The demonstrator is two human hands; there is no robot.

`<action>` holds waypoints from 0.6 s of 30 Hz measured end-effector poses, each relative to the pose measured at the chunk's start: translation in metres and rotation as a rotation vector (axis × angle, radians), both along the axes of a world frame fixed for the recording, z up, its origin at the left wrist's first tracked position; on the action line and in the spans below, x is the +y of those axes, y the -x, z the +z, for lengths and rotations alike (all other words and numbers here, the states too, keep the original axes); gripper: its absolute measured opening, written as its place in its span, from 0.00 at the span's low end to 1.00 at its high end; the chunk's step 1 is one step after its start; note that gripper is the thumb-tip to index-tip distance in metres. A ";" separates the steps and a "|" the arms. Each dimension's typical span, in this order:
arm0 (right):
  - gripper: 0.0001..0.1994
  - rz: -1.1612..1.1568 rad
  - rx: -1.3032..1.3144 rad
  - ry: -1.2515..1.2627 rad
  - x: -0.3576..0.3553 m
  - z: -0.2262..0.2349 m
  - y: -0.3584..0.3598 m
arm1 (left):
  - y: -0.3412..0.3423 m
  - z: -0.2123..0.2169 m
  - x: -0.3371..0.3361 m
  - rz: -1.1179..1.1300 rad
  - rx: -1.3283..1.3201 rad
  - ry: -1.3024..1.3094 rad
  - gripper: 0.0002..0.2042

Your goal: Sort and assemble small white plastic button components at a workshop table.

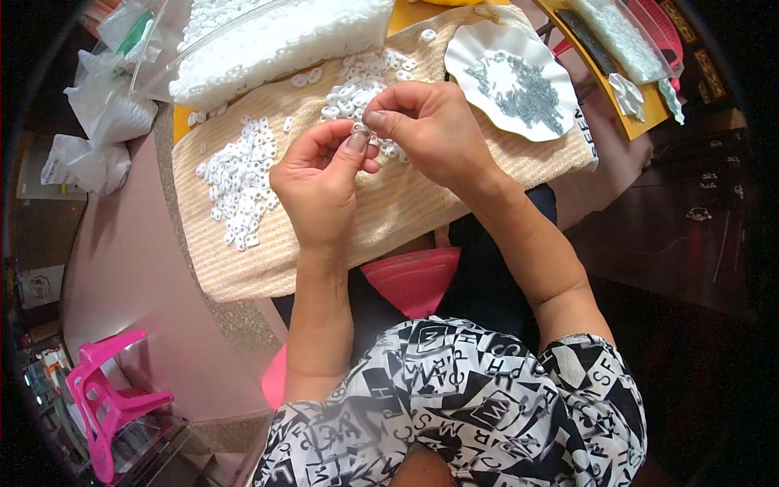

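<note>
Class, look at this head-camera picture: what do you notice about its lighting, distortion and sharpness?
Head view: even, soft light with faint shadows; fisheye bends the towel edges and darkens the rim; the left hand and right hand look fairly sharp; the small white piece pinched between them is too small to make out.

The counter (130, 268) is pinkish, with a beige striped towel (406, 203) spread over it. On the towel: piles of small white rings (239, 183) and a white scalloped dish (511, 77).
</note>
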State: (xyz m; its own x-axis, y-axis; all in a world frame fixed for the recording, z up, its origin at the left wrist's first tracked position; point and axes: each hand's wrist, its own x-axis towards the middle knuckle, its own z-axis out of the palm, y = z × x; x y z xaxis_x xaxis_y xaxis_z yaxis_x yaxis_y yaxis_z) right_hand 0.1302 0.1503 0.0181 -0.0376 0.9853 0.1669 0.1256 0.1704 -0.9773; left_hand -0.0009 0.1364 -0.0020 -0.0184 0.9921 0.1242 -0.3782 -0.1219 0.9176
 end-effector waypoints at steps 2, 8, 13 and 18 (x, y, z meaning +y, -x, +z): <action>0.06 -0.013 0.013 -0.008 -0.001 0.000 0.002 | -0.001 0.000 -0.001 0.007 0.013 -0.027 0.06; 0.05 -0.015 -0.033 -0.063 -0.002 0.001 0.007 | -0.002 0.005 -0.003 0.076 0.065 -0.067 0.04; 0.05 0.017 0.026 -0.017 -0.002 -0.001 0.012 | -0.004 0.002 -0.004 0.102 0.092 -0.079 0.03; 0.05 0.051 0.098 0.032 0.003 -0.008 0.008 | -0.003 -0.002 0.002 0.113 0.099 -0.070 0.04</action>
